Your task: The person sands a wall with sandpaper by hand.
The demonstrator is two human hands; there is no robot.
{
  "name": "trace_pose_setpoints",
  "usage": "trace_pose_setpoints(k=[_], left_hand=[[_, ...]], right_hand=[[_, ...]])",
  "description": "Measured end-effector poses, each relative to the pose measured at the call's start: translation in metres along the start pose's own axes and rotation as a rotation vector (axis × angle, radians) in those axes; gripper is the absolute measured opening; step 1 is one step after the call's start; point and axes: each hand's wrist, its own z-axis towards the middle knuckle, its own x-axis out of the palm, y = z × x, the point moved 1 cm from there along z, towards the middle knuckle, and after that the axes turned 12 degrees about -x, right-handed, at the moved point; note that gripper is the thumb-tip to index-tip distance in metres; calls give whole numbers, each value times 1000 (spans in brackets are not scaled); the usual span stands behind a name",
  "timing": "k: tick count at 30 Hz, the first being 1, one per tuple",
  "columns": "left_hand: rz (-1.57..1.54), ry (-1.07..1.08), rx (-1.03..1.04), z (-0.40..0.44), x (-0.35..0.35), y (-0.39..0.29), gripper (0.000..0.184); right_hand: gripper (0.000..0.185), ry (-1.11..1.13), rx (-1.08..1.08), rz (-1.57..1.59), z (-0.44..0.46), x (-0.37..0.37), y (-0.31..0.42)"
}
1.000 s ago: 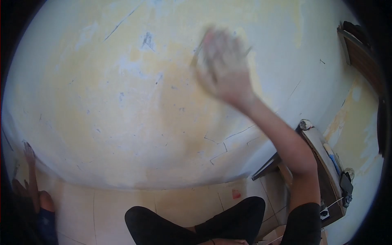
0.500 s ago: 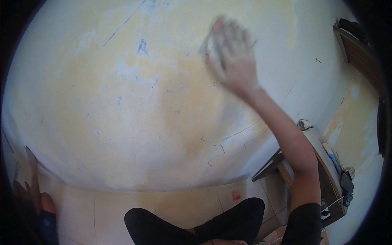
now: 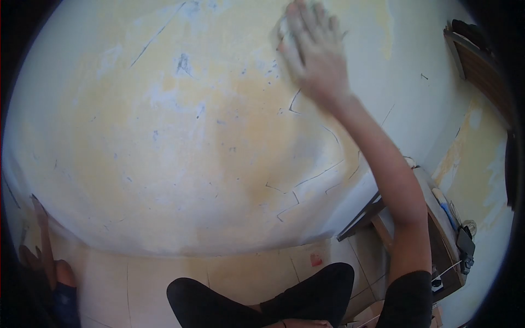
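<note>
My right hand (image 3: 320,57) is raised against the patchy yellow and white wall (image 3: 186,153), its dusty fingers stretched out over a pale sheet (image 3: 284,27). The sheet looks like sandpaper; most of it is hidden under the palm, with an edge showing left of the fingers. Thin dark lines and small dark specks mark the wall around and below this hand. At the bottom edge of the view, my left hand (image 3: 306,323) rests in my lap between my bent knees. It is cut off by the frame, and its fingers cannot be made out.
A wooden shelf unit (image 3: 445,246) stands at the right, with a blue-handled tool (image 3: 448,213) and cables on top. A wall shelf (image 3: 481,76) hangs at upper right. Another person's arm (image 3: 45,232) touches the wall's base at far left. A red scrap (image 3: 316,259) lies on the floor tiles.
My right hand has slid a little upward along the wall with the sheet, uncovering dark lines beneath the wrist. My left hand stays in my lap.
</note>
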Motion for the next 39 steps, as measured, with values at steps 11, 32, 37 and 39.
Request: trace_pose_setpoints(k=[11,32,37,39], left_hand=[[1,12,-8,8,1,6,39],[-31,39,20,4,9,6,40],[-38,44,7,16,9,15,41],[-44,47,0,20,8,20,41]], right_hand=[[53,282,-292,200,-36,-8,35],[48,97,-87,130,34,-21,6],[48,422,-464,274,-83,1,91],[47,505,-695,669,-121,-5,115]])
